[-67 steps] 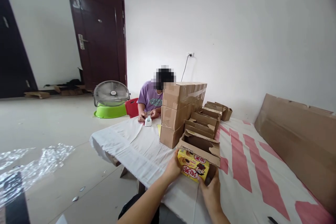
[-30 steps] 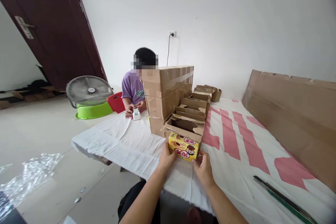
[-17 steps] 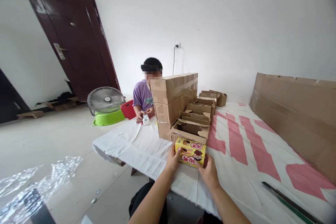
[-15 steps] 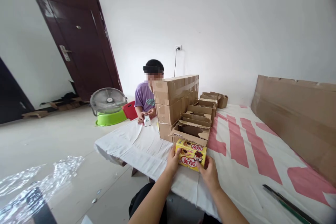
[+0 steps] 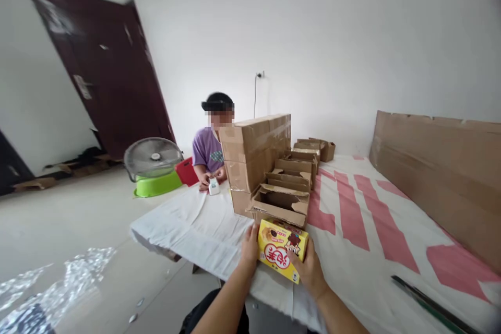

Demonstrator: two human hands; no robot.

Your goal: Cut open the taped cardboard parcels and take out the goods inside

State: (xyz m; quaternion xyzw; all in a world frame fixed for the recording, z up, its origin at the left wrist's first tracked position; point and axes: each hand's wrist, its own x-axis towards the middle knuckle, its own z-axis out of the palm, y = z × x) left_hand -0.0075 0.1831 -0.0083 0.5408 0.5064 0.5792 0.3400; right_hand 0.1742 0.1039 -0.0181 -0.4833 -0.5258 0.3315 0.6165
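Observation:
Between my two hands is a yellow snack box (image 5: 279, 250) with red and white lettering, a cartoon figure and pictures of round biscuits, its broad printed side facing me. My left hand (image 5: 249, 245) presses against the box's left edge. On the right side my right hand (image 5: 310, 267) grips it, thumb lying across the front. Just beyond the snack box, an open cardboard box (image 5: 279, 201) stands first in a row of open cardboard boxes. A stack of taped cardboard boxes (image 5: 254, 159) rises to the left of that row.
Across the table a person (image 5: 207, 148) in a purple shirt handles a small white object (image 5: 213, 186). A large cardboard panel (image 5: 434, 167) stands at the right. A dark, long thin tool (image 5: 426, 302) lies near the right front. A fan (image 5: 153, 159) sits on a green base on the floor.
The snack box has tipped so its broad face shows more and its top less, and it sits slightly lower. My view has shifted a little to the right.

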